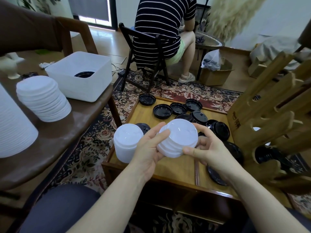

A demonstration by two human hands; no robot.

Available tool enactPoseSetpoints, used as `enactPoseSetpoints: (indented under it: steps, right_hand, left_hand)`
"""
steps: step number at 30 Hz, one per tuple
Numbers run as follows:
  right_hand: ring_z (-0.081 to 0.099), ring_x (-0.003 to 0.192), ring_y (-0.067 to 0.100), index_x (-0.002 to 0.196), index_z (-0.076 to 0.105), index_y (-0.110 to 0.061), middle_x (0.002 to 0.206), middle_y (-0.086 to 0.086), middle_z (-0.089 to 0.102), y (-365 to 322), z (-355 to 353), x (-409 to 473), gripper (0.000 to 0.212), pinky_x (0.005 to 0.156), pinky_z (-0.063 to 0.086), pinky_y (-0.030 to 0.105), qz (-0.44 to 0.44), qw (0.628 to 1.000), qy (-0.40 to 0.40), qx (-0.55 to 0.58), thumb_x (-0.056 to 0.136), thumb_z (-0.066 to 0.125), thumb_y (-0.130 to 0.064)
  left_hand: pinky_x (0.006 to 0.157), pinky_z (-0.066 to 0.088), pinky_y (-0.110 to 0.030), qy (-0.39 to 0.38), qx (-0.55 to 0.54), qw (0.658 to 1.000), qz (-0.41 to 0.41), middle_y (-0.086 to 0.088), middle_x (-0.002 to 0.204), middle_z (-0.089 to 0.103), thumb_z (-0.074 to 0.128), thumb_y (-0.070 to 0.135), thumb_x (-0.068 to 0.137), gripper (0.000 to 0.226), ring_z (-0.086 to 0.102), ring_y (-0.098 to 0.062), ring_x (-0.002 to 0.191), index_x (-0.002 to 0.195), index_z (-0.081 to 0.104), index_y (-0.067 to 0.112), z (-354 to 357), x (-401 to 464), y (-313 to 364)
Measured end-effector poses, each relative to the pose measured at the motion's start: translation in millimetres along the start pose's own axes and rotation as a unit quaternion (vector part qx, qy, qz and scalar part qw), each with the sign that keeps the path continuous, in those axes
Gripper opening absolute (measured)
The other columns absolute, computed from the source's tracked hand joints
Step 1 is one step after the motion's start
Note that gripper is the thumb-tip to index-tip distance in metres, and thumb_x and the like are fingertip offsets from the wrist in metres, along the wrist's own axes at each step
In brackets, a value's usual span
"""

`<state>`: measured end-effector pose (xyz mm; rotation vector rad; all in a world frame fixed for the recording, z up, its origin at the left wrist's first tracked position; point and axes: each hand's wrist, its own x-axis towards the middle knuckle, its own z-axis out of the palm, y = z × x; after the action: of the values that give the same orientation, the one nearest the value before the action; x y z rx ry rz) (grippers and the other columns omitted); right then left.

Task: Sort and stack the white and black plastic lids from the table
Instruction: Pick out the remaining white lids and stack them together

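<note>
low wooden table (176, 167) over a patterned rug, black lids (162, 111) strewn toward its far edge. both hands hold a short white stack (177, 140) above the middle — left hand (148, 148) cups its left rim, right hand (208, 148) pinches the near-right rim. likely light, thin, slick plastic — best held by the rims. taller white pile (127, 142) stands at the left edge.

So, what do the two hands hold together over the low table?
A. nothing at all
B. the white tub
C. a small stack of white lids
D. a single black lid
C: the left hand and right hand both grip a small stack of white lids.
</note>
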<state>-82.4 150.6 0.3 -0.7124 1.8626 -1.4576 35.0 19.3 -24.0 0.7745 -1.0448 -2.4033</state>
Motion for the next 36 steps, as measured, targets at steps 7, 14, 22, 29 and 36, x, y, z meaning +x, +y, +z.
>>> enactPoseSetpoints:
  steps: [7, 14, 22, 29, 36]
  right_hand:
    - [0.054, 0.101, -0.011, 0.130, 0.043, -0.037, 0.123, -0.018, 0.055, 4.0, -0.1, -2.4, 0.084, 0.078, 0.047, 0.012, -0.038, 0.991, 0.008, -0.126, 0.057, 0.083, -0.046]
    - [0.055, 0.102, -0.009, 0.124, 0.049, -0.040, 0.117, -0.018, 0.059, 6.3, 5.5, -1.7, 0.072, 0.080, 0.046, 0.011, -0.067, 0.991, 0.014, -0.112, 0.060, 0.082, -0.045]
    - [0.056, 0.108, -0.004, 0.122, 0.047, -0.037, 0.118, -0.027, 0.056, 11.1, 7.2, -0.4, 0.067, 0.086, 0.050, 0.023, -0.085, 0.986, 0.002, -0.142, 0.069, 0.087, -0.030]
    - [0.051, 0.117, 0.002, 0.131, 0.045, -0.039, 0.128, -0.023, 0.052, 11.9, 4.6, 0.6, 0.072, 0.099, 0.049, 0.040, -0.097, 0.979, -0.006, -0.178, 0.072, 0.086, -0.034]
    - [0.053, 0.120, 0.000, 0.137, 0.041, -0.035, 0.132, -0.019, 0.052, 9.2, 10.3, 3.7, 0.092, 0.101, 0.049, 0.037, -0.075, 0.990, 0.011, -0.122, 0.058, 0.086, -0.043]
  left_hand:
    - [0.071, 0.063, -0.035, -0.025, 0.008, 1.000, -0.006, -0.009, 0.122, 0.071, 0.077, 0.022, 0.068, 0.064, 0.071, -0.025, 0.105, 0.129, 0.063, 0.016, 1.7, -0.9, -1.7]
    - [0.074, 0.062, -0.036, -0.010, -0.011, 1.000, -0.028, -0.010, 0.118, 0.073, 0.058, 0.034, 0.097, 0.034, 0.071, -0.024, 0.105, 0.121, 0.070, 0.012, 3.0, 0.2, 0.2]
    - [0.075, 0.060, -0.034, -0.022, 0.021, 0.999, -0.014, -0.008, 0.124, 0.071, 0.068, 0.032, 0.088, 0.045, 0.070, -0.024, 0.110, 0.130, 0.065, 0.015, 3.3, -1.2, 0.5]
    - [0.079, 0.061, -0.036, -0.025, 0.020, 0.999, 0.008, -0.008, 0.126, 0.068, 0.063, 0.008, 0.093, 0.036, 0.068, -0.026, 0.113, 0.125, 0.064, 0.024, 2.2, 1.1, -2.6]
    - [0.074, 0.061, -0.032, -0.005, 0.051, 0.997, 0.051, -0.008, 0.123, 0.069, 0.060, 0.008, 0.096, 0.033, 0.068, -0.027, 0.111, 0.124, 0.065, 0.024, 3.3, 0.3, 2.4]
